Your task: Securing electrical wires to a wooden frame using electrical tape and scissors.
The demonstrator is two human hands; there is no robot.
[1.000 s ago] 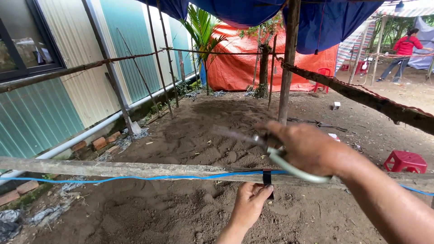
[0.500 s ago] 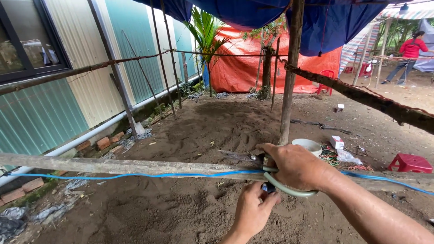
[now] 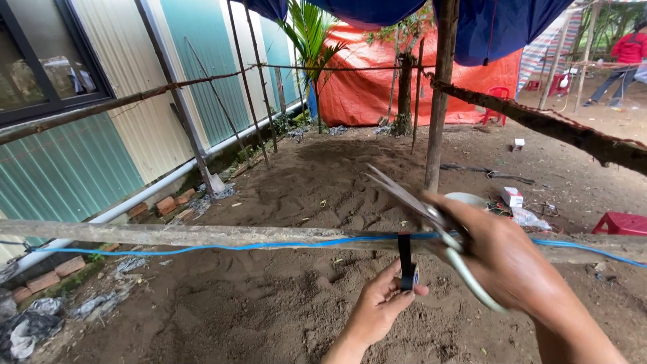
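Note:
My right hand [image 3: 507,261] grips scissors [image 3: 431,217] with pale handles; the blades point up and left above a horizontal wooden rail [image 3: 202,234]. A blue cable [image 3: 269,245] runs along that rail. A strip of black tape [image 3: 404,248] hangs from the rail over the cable. Below it, my left hand [image 3: 379,308] holds the black tape roll [image 3: 408,276] between fingers and thumb, just under the rail.
A wooden post [image 3: 439,101] rises behind the rail, and a rough slanted pole [image 3: 559,135] crosses at right. Sandy ground lies beyond, with a white bowl [image 3: 466,199], small boxes and a red stool [image 3: 621,223]. A corrugated wall stands left. A person in red [image 3: 627,50] stands far right.
My right hand lifted the scissors from the rail and swung the blades upward. The tape strip now hangs stretched from the rail down to the roll in my left hand.

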